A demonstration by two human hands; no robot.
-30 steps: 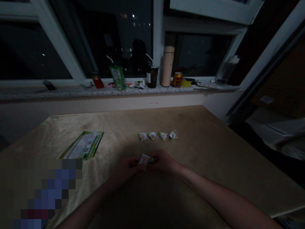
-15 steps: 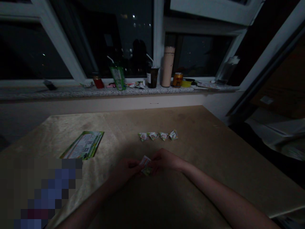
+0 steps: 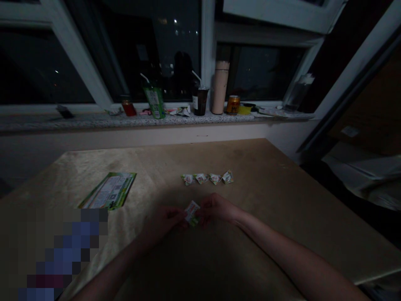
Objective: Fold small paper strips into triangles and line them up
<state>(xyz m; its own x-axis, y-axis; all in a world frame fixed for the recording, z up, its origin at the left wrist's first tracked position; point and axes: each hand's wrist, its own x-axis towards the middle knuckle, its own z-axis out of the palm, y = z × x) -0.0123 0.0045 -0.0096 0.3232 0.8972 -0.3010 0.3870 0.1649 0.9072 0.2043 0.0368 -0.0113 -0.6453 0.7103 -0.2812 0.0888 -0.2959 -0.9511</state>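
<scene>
Both of my hands meet low over the wooden table [image 3: 282, 200] and pinch one small folded paper piece [image 3: 191, 212], white with green and red print. My left hand [image 3: 164, 225] grips its left side with closed fingers, and my right hand [image 3: 216, 209] grips its right side the same way. Just beyond them a row of several folded paper triangles [image 3: 207, 178] lies on the table. A green and white printed leaflet [image 3: 109, 190] lies flat to the left.
The stone window sill [image 3: 94, 121] behind the table carries a green drink carton [image 3: 154, 101], a dark cup with a straw [image 3: 199, 100], a tall pale tumbler [image 3: 219, 87], a small can [image 3: 233, 104] and a red jar [image 3: 129, 107]. Dark window panes rise above.
The folded paper piece has been turned between my fingers and now stands more upright. My hands stay in almost the same place, and the row of triangles is unmoved.
</scene>
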